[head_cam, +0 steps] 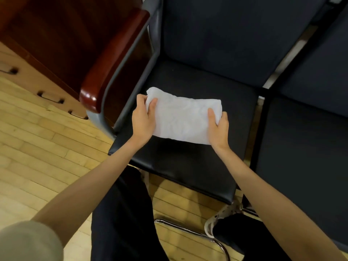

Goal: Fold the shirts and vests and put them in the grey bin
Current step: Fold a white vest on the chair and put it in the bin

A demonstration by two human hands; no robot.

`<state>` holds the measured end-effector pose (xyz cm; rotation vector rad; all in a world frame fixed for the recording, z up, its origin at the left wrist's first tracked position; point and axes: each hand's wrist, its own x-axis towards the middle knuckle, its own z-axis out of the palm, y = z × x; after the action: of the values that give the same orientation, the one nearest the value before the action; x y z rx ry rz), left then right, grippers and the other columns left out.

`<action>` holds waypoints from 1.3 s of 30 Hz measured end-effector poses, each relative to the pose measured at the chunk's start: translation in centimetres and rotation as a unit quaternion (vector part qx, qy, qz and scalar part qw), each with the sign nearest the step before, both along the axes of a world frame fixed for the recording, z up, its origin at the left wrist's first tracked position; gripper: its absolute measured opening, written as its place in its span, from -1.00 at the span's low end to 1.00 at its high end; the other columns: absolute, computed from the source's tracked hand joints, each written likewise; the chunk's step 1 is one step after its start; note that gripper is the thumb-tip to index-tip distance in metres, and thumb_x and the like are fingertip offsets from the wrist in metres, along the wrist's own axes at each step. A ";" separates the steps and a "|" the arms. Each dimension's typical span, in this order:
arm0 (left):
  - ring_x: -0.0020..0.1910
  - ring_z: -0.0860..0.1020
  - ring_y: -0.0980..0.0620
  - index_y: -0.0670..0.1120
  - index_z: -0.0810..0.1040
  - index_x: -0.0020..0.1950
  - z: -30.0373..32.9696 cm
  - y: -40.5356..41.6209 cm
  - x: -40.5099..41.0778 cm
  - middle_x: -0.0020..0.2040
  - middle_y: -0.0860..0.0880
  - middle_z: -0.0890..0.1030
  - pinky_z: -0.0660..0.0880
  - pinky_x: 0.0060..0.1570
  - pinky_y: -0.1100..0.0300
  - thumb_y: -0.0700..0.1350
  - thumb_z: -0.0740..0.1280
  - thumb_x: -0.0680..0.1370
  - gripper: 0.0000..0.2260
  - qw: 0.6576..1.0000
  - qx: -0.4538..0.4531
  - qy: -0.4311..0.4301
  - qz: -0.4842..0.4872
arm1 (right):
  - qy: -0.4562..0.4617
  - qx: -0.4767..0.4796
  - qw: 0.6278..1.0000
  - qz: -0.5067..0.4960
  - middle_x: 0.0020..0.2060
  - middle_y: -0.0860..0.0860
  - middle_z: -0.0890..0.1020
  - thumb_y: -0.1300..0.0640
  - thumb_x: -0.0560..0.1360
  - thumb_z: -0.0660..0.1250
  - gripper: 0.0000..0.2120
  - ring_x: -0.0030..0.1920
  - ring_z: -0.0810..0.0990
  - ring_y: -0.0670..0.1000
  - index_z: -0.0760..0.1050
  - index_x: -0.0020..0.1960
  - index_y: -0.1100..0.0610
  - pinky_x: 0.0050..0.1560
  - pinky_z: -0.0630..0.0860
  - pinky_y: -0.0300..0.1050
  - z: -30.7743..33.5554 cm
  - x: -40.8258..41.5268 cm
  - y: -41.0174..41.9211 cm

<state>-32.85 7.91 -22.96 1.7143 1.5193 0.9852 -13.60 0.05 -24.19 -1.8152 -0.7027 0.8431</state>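
- A folded white garment (pixel 183 120) is lying across the middle of a dark chair seat (pixel 188 162), its long side running from left to right; whether it is a shirt or a vest cannot be told from its folded shape
- The left hand (pixel 144 117) is grasping the garment's left end: the thumb is lying on top of the cloth and the fingers are curling round the bunched upper left corner, so that this grip is clenching on the fabric
- The right hand (pixel 218 127) is holding the garment's right end near the lower corner, with the thumb pressing on top and the other fingers wrapping round the edge out of sight
- The body of the garment is stretching between the two grips, creased but flat, with its near edge sitting between the two wrists
- A glossy reddish wooden armrest (pixel 113 59) is running along the left of the seat, well apart from the cloth
- A second dark seat (pixel 305 147) is standing just beside the first on the right
- Pale wooden floorboards (pixel 37 147) are showing at the left, and a cabinet with dark drawer handles (pixel 50 97) is standing at the far left
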 end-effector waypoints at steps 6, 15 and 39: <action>-0.29 0.50 0.11 -0.09 0.31 0.03 9.4 2.6 -1.5 -0.24 0.12 0.45 0.47 -0.27 0.15 -0.07 0.19 0.66 -0.89 0.999 0.019 -0.003 0.026 | -0.010 -0.003 1.000 0.020 -0.23 -0.08 0.43 0.01 0.62 0.20 -0.76 -0.26 0.43 -0.17 0.33 -0.01 0.20 -0.24 0.43 -0.41 9.2 -1.4 4.0; -0.24 0.53 -0.05 -0.05 0.29 0.05 28.3 7.2 -4.5 -0.12 -0.10 0.52 0.52 -0.25 -0.13 -0.04 0.18 0.66 -0.89 0.997 0.067 -0.029 0.039 | -0.053 0.038 0.997 0.048 -0.30 -0.09 0.32 0.01 0.63 0.20 -0.74 -0.35 0.30 -0.18 0.25 -0.15 0.12 -0.30 0.36 -0.41 27.9 -4.2 11.1; -0.40 0.42 0.16 -0.08 0.14 0.49 50.5 25.2 -25.2 -0.32 0.09 0.39 0.41 -0.33 0.35 -0.25 0.17 0.61 -0.53 0.979 0.122 -0.024 0.160 | -0.270 0.145 0.894 0.327 -0.11 -0.03 0.44 -0.01 0.64 0.15 -0.79 -0.11 0.43 -0.05 0.24 0.06 0.14 -0.20 0.32 -0.31 54.6 -23.3 45.0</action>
<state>-58.02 33.10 27.53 1.6212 1.7366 1.4177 -36.86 45.03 30.40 -1.5414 -1.7708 0.5848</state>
